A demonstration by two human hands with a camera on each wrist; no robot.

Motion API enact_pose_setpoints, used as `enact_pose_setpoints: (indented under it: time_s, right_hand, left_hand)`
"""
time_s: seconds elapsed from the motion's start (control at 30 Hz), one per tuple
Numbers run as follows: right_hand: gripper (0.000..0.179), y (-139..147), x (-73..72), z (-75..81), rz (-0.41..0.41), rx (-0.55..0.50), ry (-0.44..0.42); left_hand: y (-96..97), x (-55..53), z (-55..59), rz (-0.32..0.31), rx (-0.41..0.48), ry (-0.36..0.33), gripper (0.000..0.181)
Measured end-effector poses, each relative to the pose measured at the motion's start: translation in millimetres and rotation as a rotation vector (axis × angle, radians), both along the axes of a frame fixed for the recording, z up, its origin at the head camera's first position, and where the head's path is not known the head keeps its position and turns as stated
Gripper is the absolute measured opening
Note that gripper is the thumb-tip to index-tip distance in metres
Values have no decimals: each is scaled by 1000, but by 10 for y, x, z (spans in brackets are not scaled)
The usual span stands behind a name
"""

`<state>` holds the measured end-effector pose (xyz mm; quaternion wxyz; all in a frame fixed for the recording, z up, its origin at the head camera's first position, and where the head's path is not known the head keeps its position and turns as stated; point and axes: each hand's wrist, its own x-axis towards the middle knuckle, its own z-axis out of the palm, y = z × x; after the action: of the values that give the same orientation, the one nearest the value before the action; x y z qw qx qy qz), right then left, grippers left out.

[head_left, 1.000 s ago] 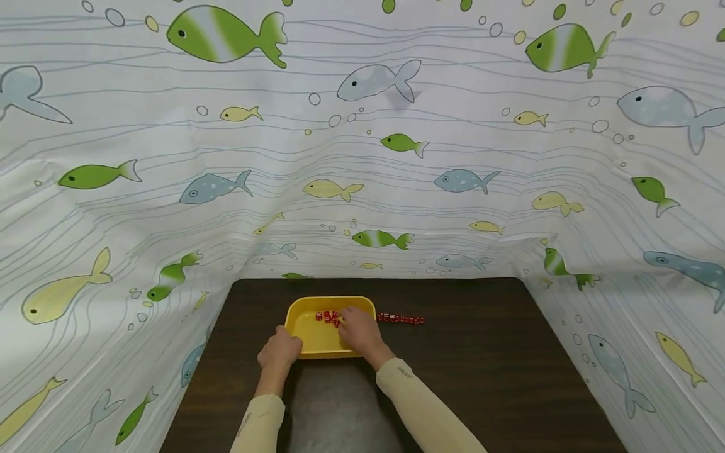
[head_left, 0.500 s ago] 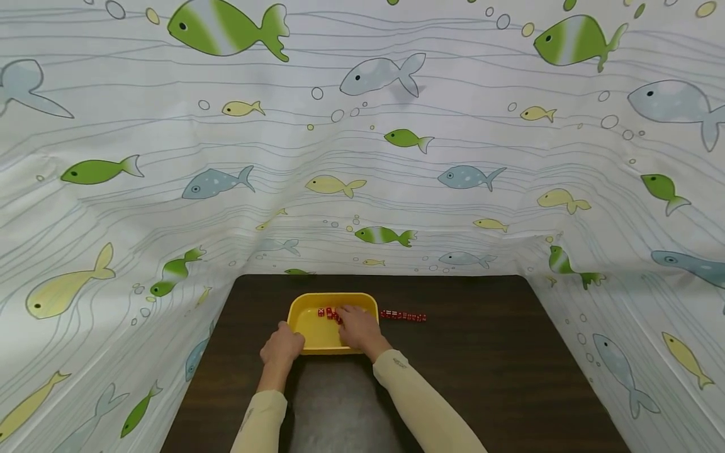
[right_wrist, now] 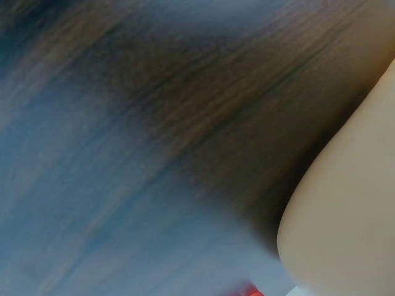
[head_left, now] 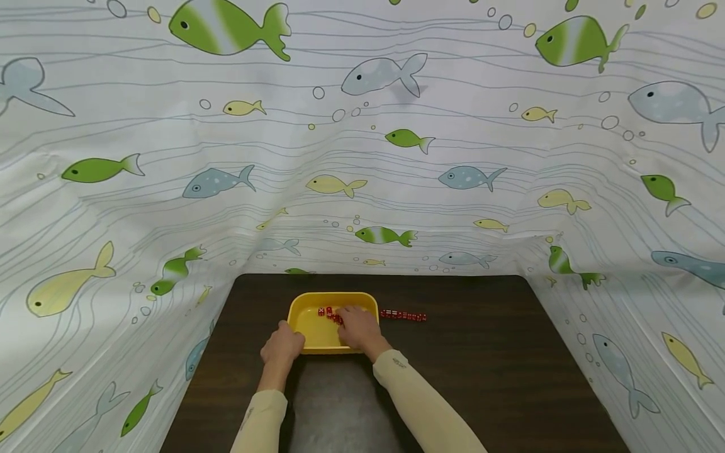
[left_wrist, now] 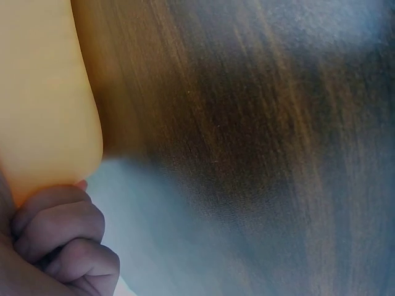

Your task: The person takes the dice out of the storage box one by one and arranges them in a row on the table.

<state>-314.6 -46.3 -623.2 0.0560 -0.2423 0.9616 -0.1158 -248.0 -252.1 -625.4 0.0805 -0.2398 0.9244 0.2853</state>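
Observation:
A shallow yellow tray [head_left: 317, 336] sits on the dark table, with several small red dice [head_left: 321, 311] lying loose in it. My left hand [head_left: 282, 343] grips the tray's near left corner. In the left wrist view, its curled fingers [left_wrist: 62, 225] wrap the tray's rounded edge [left_wrist: 49, 92]. My right hand [head_left: 359, 328] reaches over the near right side into the tray, its fingers down among the dice. The fingertips are hidden, so I cannot tell whether they pinch a die. The right wrist view catches only a bit of red [right_wrist: 253, 292] at its bottom edge.
A line of red dice [head_left: 403, 316] runs rightward from the tray's right side on the wood-grain table [head_left: 481, 365]. White fish-print cloth [head_left: 362, 157] surrounds the table at the back and both sides. A grey patch [head_left: 340, 409] lies between the forearms.
The dice near my right fingers have shifted slightly within the tray. The right hand stays over them and the left keeps its grip. The head view has tilted a little.

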Motion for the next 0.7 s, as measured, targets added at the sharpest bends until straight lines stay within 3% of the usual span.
enact_pose_setpoints:
  time_s: [0.5, 0.7]
  right_hand:
    - [7, -21, -35, -32, -25, -58, 23]
    - [7, -21, -36, -12, -20, -67, 28]
  left_hand:
    - [31, 33, 73, 14, 3, 9, 46]
    - [25, 50, 87, 9, -4, 11, 46]
